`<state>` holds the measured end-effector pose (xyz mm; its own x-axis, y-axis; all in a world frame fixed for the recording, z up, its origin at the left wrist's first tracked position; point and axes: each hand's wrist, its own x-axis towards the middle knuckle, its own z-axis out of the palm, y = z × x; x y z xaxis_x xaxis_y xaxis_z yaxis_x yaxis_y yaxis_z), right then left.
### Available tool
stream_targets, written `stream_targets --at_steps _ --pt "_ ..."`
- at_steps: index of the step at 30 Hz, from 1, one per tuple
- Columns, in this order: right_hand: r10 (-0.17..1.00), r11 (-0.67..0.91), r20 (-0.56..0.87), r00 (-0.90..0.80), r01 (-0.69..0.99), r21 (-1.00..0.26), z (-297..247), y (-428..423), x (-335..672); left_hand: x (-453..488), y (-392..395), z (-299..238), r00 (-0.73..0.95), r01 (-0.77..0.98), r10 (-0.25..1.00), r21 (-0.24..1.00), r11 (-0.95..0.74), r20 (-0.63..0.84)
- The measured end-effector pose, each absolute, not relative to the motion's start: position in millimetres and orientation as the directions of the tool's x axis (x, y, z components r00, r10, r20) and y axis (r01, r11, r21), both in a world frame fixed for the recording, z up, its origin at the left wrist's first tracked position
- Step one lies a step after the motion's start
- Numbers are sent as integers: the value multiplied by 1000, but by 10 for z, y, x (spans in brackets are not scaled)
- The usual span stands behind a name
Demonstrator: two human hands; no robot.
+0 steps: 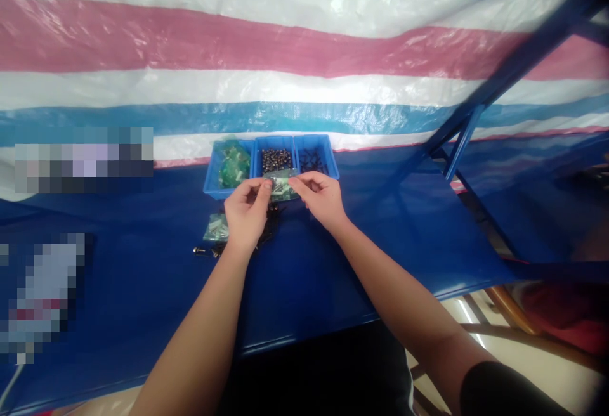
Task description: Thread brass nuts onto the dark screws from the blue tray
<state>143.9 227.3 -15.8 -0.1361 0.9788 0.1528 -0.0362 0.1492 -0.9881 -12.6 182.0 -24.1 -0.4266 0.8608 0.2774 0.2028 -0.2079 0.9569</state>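
Observation:
Between my two hands is a small clear plastic bag (282, 188) with pale and metal pieces inside. My left hand (248, 210) pinches its left edge, thumb on top. At the bag's right edge, my right hand (320, 197) grips with thumb and fingertips. Below the left hand, a second small plastic bag (216, 227) lies on the blue table (304, 283). Dark screws (270, 226) lie in a loose pile, partly hidden by my left hand. One separate screw (200, 252) rests left of the pile.
Behind my hands stand three blue bins: the left bin (209, 175) holds greenish plastic bags, the middle bin (259, 149) small metal parts, the right bin (333, 157) dark screws. A blue metal frame (504, 64) rises at right. Striped plastic sheeting (285, 54) hangs behind.

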Motion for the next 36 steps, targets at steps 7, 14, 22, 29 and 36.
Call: stream_targets --at_steps 7,14,22,29,36 --pt "968 178 184 -169 -49 -983 -230 2301 1435 -116 1818 -227 -421 202 864 957 -209 278" --pt "984 48 69 -163 -129 -990 -156 2259 1411 -100 1799 -207 -472 266 823 941 -210 317" --pt "980 28 59 -188 -163 -986 -151 2273 1412 -108 1759 -180 -384 256 843 921 -294 376" --pt "980 -3 30 -196 -163 -987 -175 2276 1401 -106 1782 -227 -417 221 836 932 -287 356" --pt "983 52 78 -165 -156 -986 -182 2271 1396 -101 1782 -201 -411 149 861 954 -260 299"
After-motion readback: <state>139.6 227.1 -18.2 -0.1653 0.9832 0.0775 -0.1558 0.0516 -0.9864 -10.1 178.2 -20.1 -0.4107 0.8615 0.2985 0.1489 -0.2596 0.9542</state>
